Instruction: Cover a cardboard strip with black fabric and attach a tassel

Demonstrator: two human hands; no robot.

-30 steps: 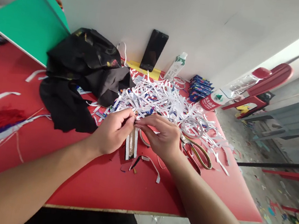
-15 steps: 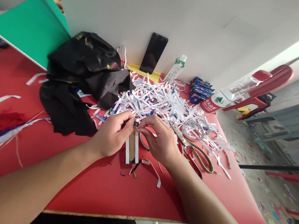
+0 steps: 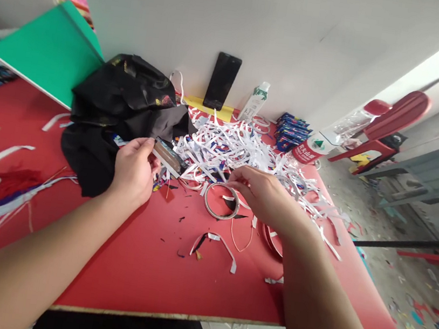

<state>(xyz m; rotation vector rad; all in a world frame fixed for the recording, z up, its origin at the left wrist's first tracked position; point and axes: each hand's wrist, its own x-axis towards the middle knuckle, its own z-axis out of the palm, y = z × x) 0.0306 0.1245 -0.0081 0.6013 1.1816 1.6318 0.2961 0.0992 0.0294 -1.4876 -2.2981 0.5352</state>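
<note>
The left hand [image 3: 133, 171] is pinching a small white-edged card piece [image 3: 167, 158], which is projecting from its fingertips toward 2 o'clock, above the red table [image 3: 147, 269]. The right hand [image 3: 264, 197] is gripping the tape roll [image 3: 220, 200], which is lying at 9 o'clock from its fingers with the rim held between thumb and fingertips. Judging by the heap of paper strips [image 3: 238, 148] at 12 o'clock, much backing is already peeled; taping of this piece appears unfinished.

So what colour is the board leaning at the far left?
Green: the board shows plainly in the head view, above the red table.
</note>
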